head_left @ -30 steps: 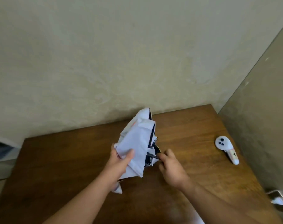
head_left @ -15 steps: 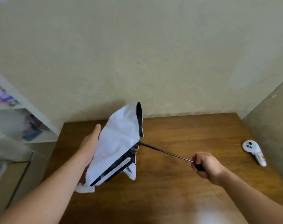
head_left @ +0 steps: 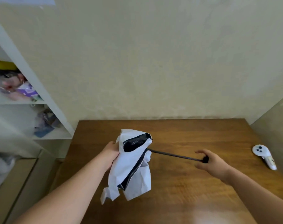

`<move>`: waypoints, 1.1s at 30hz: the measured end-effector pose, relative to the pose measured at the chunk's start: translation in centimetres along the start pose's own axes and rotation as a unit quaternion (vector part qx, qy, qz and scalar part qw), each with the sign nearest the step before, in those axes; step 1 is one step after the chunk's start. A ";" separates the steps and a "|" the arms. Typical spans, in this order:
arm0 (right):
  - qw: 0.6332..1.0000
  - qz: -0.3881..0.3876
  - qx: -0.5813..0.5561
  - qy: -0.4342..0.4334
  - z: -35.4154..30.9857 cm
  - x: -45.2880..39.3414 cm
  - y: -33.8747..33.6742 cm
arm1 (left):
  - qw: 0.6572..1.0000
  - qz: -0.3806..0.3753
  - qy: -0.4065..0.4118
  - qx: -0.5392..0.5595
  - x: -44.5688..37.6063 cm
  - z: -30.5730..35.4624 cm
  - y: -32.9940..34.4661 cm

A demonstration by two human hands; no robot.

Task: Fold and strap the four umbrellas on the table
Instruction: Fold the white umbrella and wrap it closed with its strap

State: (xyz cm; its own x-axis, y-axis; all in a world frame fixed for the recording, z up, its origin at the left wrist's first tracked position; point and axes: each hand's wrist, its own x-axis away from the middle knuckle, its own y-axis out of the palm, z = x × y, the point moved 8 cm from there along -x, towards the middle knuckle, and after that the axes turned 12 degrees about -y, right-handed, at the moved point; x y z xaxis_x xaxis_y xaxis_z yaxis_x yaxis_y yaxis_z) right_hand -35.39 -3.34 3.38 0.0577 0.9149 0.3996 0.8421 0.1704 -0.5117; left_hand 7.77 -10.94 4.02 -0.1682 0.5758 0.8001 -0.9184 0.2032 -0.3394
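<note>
Umbrella [head_left: 132,165] hangs between your hands over the table [head_left: 186,183]: your left hand [head_left: 110,153] grips its white canopy, your right hand [head_left: 210,160], fingers loosely spread, cups the shaft's dark end knob.

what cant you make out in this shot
- Head view: whether the right hand grips the umbrella handle; its fingers look spread, the palm side is turned away.
- Left hand fingers: hidden behind the white canopy.
- Strap: lost in the fabric folds.
- The other three umbrellas: none in frame.
- Shelf contents: blurred, cut by the left edge.
- Controller markings: too small.
</note>
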 end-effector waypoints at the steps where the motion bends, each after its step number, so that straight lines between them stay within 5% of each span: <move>1: 0.997 0.030 0.073 -0.017 -0.6 -0.1 -0.6 | 1.000 -0.015 -0.003 0.025 -0.4 0.0 0.5; 3: 0.982 0.069 0.169 -0.055 -1.7 -0.5 -1.1 | 0.997 -0.034 -0.014 0.068 -0.5 0.4 1.5; 7: 0.975 0.071 0.175 -0.115 -2.9 -1.8 -0.8 | 0.991 -0.060 -0.018 0.118 1.0 2.3 4.4; 12: 0.989 0.017 -0.142 -0.044 -0.2 -3.5 0.6 | 0.976 -0.127 0.009 0.177 2.4 4.8 9.3; 17: 0.979 0.005 -0.203 0.020 3.3 -4.1 -0.2 | 0.983 0.002 0.087 0.159 1.6 3.9 10.1; 25: 0.976 0.002 -0.214 0.040 7.5 -6.0 -0.7 | 0.983 -0.032 0.110 0.141 2.8 4.2 14.5; 33: 0.958 -0.055 -0.266 0.093 9.6 -5.4 -0.1 | 0.982 0.107 0.103 0.121 -0.5 5.9 11.9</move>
State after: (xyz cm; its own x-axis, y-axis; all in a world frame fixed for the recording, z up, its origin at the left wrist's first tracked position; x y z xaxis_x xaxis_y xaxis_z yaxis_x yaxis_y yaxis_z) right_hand -40.93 -4.80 -6.04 0.0064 0.8123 0.5832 0.9998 0.0055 -0.0186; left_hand -5.17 -13.48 2.54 -0.3135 0.7374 0.5983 -0.9323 -0.1193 -0.3415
